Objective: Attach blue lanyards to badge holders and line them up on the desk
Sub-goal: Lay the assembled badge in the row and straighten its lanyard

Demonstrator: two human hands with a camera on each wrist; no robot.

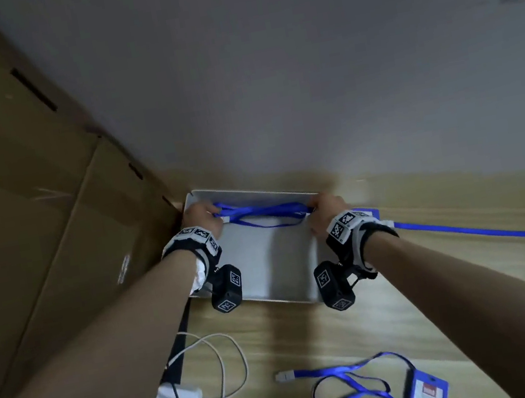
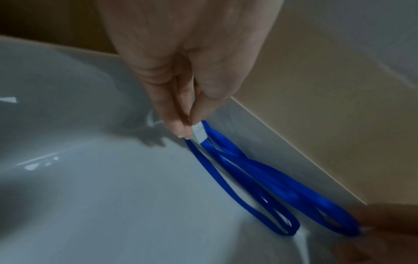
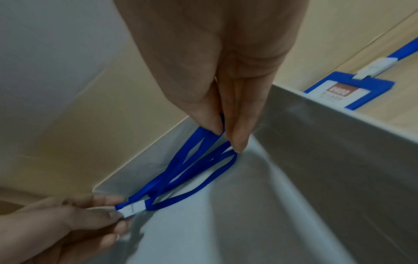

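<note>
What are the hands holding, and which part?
A blue lanyard in the white box: left hand pinches its white clip, right hand pinches its looped strap end.

A blue badge holder (image 3: 349, 90) lying on the wooden desk beside the white box holds a card; a brown band across the card's top carries pale capital letters that seem to read "UHOO" (seen upside down from the right wrist); under it a fainter line looks like "ID CARD", with smaller print beneath too blurred to read; a second badge holder (image 1: 425, 394) at the near desk edge shows a red label, illegible; the black-and-white square markers on the wrist bands are patterns, not text.
</note>
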